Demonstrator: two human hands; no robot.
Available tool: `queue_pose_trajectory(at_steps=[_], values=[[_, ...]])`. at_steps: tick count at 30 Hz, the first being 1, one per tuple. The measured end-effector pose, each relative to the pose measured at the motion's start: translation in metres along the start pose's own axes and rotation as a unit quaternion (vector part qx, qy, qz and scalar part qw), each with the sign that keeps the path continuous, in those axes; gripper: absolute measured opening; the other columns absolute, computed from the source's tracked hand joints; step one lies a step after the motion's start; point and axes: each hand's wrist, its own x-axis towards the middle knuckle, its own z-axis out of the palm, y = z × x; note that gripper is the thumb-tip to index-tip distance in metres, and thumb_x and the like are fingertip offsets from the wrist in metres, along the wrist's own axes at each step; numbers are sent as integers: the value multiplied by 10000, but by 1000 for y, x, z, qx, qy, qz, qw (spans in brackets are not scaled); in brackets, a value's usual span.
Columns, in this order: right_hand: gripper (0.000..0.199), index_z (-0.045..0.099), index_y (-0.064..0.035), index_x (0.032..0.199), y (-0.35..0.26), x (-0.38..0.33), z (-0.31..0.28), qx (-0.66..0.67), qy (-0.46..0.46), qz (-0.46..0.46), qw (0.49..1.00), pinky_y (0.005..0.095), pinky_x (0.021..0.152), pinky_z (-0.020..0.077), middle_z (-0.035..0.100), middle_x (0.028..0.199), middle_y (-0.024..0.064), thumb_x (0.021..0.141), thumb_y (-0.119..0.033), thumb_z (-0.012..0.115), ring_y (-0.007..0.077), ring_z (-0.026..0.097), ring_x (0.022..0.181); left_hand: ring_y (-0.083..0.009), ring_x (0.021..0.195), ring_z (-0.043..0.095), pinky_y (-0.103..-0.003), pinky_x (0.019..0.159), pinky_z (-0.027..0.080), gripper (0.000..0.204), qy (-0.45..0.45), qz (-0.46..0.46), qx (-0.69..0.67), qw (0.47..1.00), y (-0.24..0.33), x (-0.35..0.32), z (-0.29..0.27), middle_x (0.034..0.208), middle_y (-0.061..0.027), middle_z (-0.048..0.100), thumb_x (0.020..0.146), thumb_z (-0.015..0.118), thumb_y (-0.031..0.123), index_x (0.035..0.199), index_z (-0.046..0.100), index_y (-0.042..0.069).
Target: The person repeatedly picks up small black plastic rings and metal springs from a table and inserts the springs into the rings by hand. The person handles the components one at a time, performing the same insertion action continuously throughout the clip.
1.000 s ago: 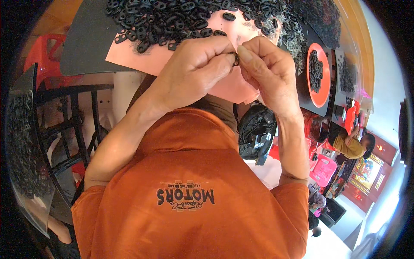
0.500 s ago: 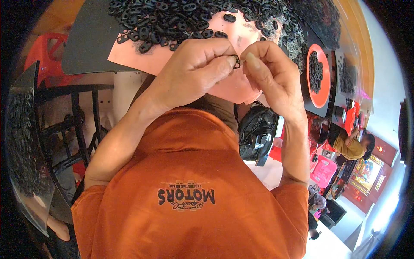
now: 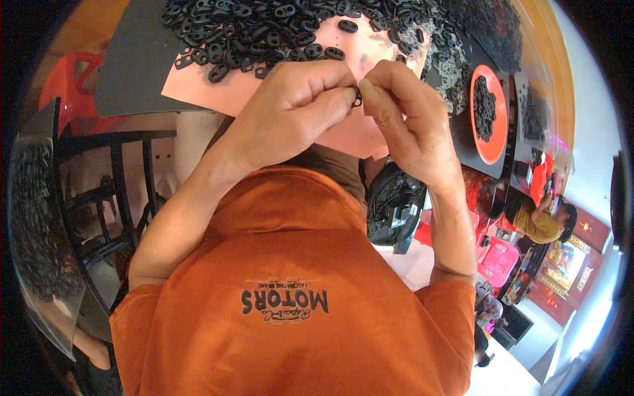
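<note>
**Two hands pinch one small black piece above the pink sheet**

The left hand (image 3: 290,112) and the right hand (image 3: 406,125) meet over the near part of the pink sheet (image 3: 350,135). Between them is a small black ring-shaped piece (image 3: 357,98). The fingertips of both hands are closed tightly on it, left from one side and right from the other, so only a little of the piece shows. The other fingers of each hand are curled in, and there is almost no gap between the two hands at the piece.

On the far part of the pink sheet lies a big heap of black pieces (image 3: 264,33), all flat ovals with holes, and some lie loose at the edge of the heap. To the left of the pink sheet, partly under it, is a dark grey sheet (image 3: 132,66). To the right of the pink sheet stands an orange round tray (image 3: 492,142) with more black pieces in it. Below the pink sheet, near the person's orange shirt (image 3: 290,277), hangs a black bag (image 3: 393,204). Far to the right of the pink sheet another person in a mustard top (image 3: 538,224) is sitting
</note>
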Motion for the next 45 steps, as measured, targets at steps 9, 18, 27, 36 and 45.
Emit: queue_pose_trajectory(at_steps=[9,18,27,36,45], values=[[90,524,1,874,3,-3,8,-20,19,-16,999,387,592,441,537,752,159,853,-81,553,355,558,688,-17,603,394,-193,509,328,154,-31,0,62,998,1,0,-4,665,75,454,897,485,136,882,584,19],[100,540,15,849,9,1,-3,11,5,41,999,359,582,437,520,717,154,854,-84,554,309,539,643,-20,602,402,-186,530,339,145,-16,-26,16,999,2,-5,-1,653,70,449,886,476,125,800,546,31],[141,571,-15,908,49,61,-14,-156,24,-125,980,403,649,470,574,828,137,849,-140,540,336,574,722,-36,592,407,-209,510,342,157,-36,-34,23,999,0,-5,-5,640,42,448,878,471,113,764,530,22],[139,580,5,898,38,62,-14,-127,-24,-78,988,387,656,466,572,814,149,836,-116,552,329,574,729,-50,585,413,-222,512,351,157,-14,26,64,997,-1,-3,-5,639,21,460,879,476,107,779,537,2],[158,584,-32,967,37,43,-11,-115,-34,-46,992,396,697,475,587,860,146,815,-67,559,333,585,795,-54,584,441,-219,519,366,166,-7,3,27,1000,3,-4,-5,630,13,468,882,482,127,785,539,5]])
